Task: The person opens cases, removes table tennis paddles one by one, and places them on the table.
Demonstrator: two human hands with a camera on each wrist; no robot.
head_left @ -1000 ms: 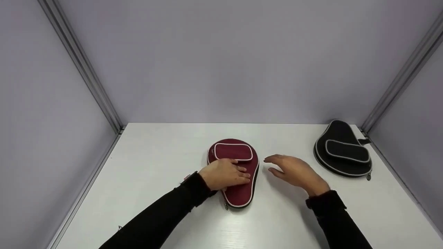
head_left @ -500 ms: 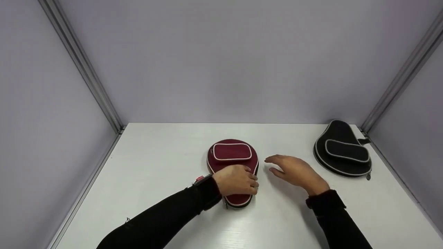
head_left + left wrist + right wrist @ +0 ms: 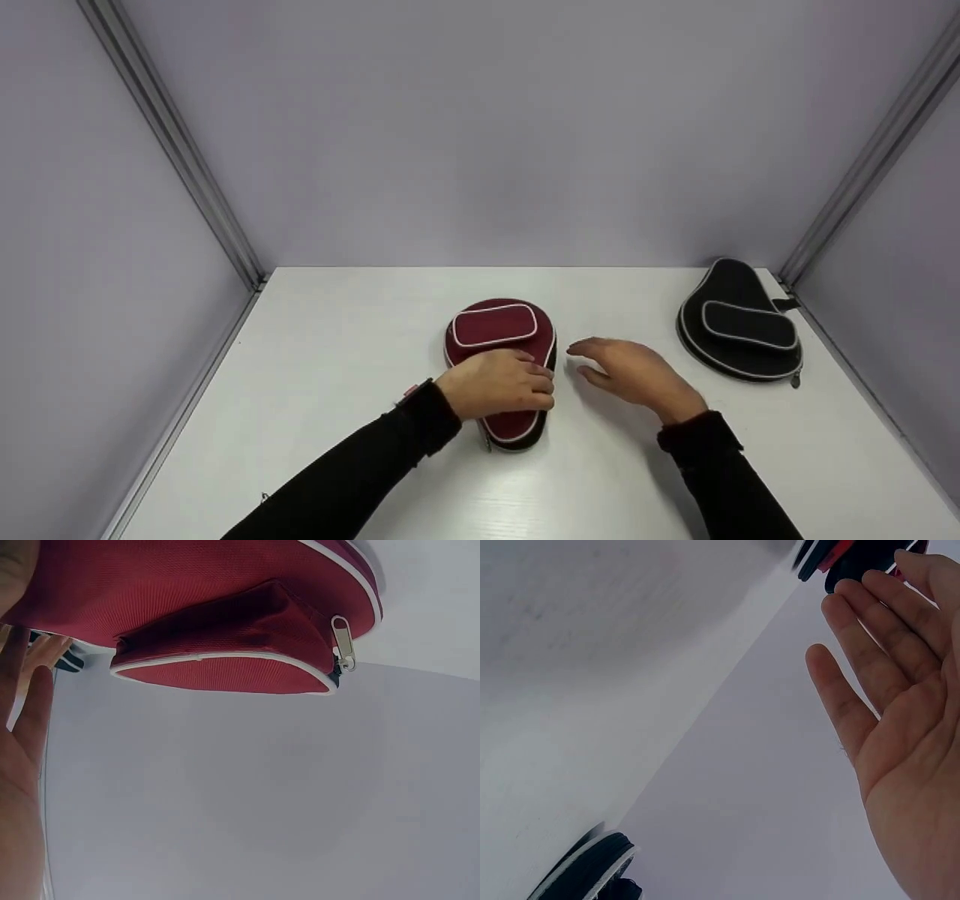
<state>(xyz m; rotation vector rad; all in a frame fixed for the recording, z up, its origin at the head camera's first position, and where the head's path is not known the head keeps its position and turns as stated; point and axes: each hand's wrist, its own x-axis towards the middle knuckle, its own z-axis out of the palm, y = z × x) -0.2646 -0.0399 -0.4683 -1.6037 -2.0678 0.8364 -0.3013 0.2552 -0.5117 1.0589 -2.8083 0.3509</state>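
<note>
A dark red table tennis paddle case with white piping lies on the table, narrow end toward me. My left hand grips it across the middle, fingers curving over its right edge; the thumb is hidden in the head view. In the left wrist view, the thumb shows against the red fabric beside the raised pocket and its metal zipper pull. To the right of the case, my right hand hovers with nothing in it, fingers extended toward the case.
A black paddle case with grey piping lies at the back right corner, near the side wall. The white table is enclosed by grey panels at the back and both sides.
My left hand has slid toward the narrow end, then slightly back up, its fingers now over the right edge. The red case's top has twisted slightly left. My right hand has stayed nearly still.
</note>
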